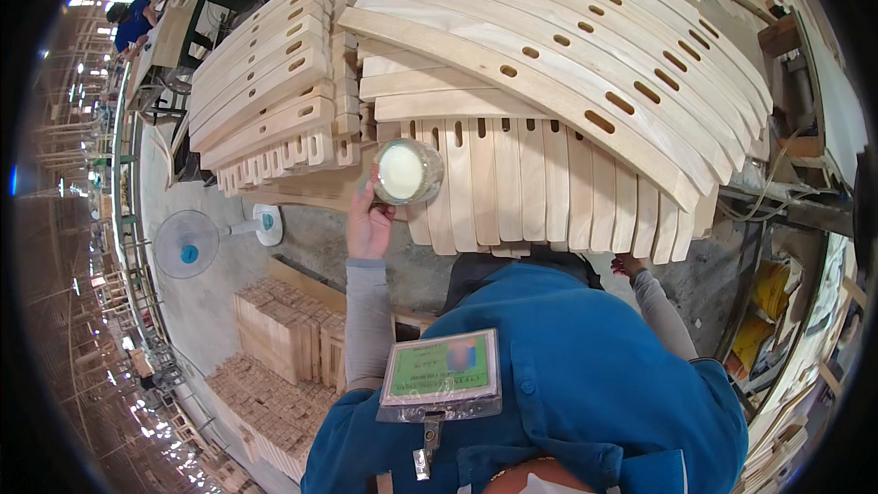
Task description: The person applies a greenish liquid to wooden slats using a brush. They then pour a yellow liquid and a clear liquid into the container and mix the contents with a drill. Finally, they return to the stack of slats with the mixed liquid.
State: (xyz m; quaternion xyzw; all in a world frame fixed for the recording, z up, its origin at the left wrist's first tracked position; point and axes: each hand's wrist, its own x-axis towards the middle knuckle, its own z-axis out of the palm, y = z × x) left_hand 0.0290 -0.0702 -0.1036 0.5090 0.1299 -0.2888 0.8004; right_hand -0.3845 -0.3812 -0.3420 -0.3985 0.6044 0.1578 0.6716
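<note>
My left hand (369, 224) is closed around the side of a clear glass jar (422, 190) with a pale cream content. The jar is held over the near left corner of a stack of pale wooden slats (530, 192), each with an oval slot near its end. Longer curved slats (585, 64) with several slots lie fanned across the top of that stack. Low at the stack's near right edge is my right hand (629, 265), its fingers curled and partly hidden beneath the wood. Whether it holds anything does not show.
Another pile of slotted slats (265, 82) stands at the left. A fan (188, 243) with a white base is on the floor, near stacked small wood blocks (274, 329). At the right are shelving and a yellow item (764, 311). A co-worker (133, 23) is far left.
</note>
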